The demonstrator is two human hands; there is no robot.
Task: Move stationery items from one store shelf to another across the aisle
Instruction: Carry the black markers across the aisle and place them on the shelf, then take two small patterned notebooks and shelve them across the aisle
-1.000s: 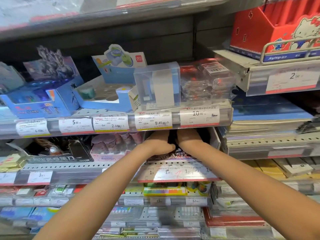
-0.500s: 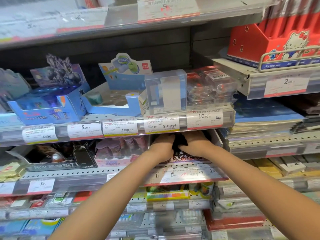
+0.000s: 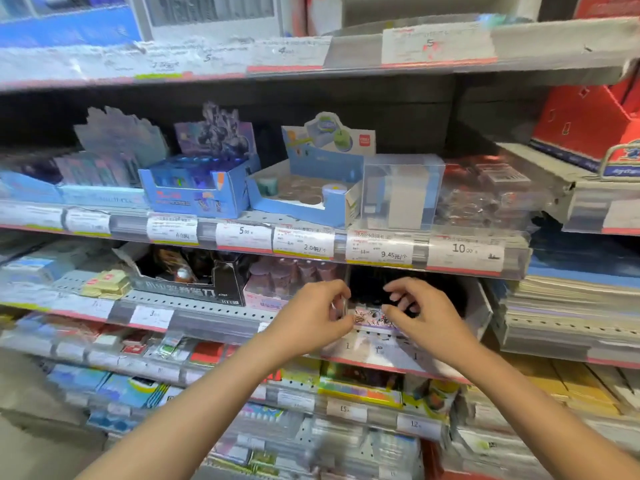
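your left hand (image 3: 311, 318) and right hand (image 3: 424, 318) hover side by side, fingers curled (too blurred to tell whether they pinch anything), at the front of the white patterned cardboard display box (image 3: 372, 320) holding black stationery items (image 3: 367, 289) on the grey perforated metal shelf (image 3: 173, 300). a clear plastic box (image 3: 401, 192) sits one shelf up.

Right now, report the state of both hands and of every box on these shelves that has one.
left hand, curled, hold unclear
right hand, curled, hold unclear
tape tray, open, most sockets empty
clear box, closed, upright
black display box, open on top
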